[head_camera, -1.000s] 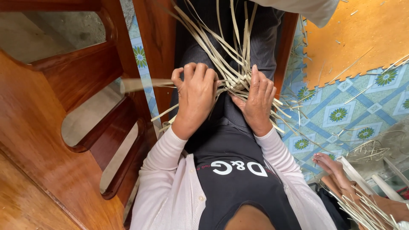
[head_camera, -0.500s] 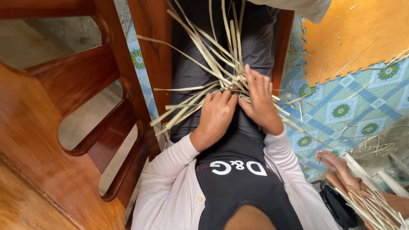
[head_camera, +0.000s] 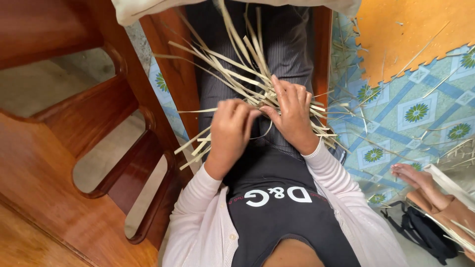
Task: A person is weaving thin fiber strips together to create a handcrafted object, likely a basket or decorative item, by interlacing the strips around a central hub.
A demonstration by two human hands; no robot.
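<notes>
A bundle of pale flat bamboo strips (head_camera: 232, 64) lies across my lap, fanning out up and to both sides. My left hand (head_camera: 228, 133) is curled over the strips at the bundle's lower left, its fingers pinching them. Beside it, my right hand (head_camera: 292, 116) presses down on the crossing point of the strips, with fingers spread over them. The fingertips of the two hands meet near the middle. I wear a pink long-sleeved top over a black shirt and striped dark trousers (head_camera: 287, 44).
A polished wooden chair frame (head_camera: 99, 148) fills the left side. To the right is a blue patterned floor mat (head_camera: 410, 118) and an orange mat (head_camera: 410, 29) littered with strip scraps. Another person's foot (head_camera: 415, 180) and more strips (head_camera: 455, 193) are at lower right, by a black bag (head_camera: 425, 237).
My left hand has moved down and right, from gripping strips at the left to meet my right hand at the bundle's centre. The strips have shifted and fanned wider.
</notes>
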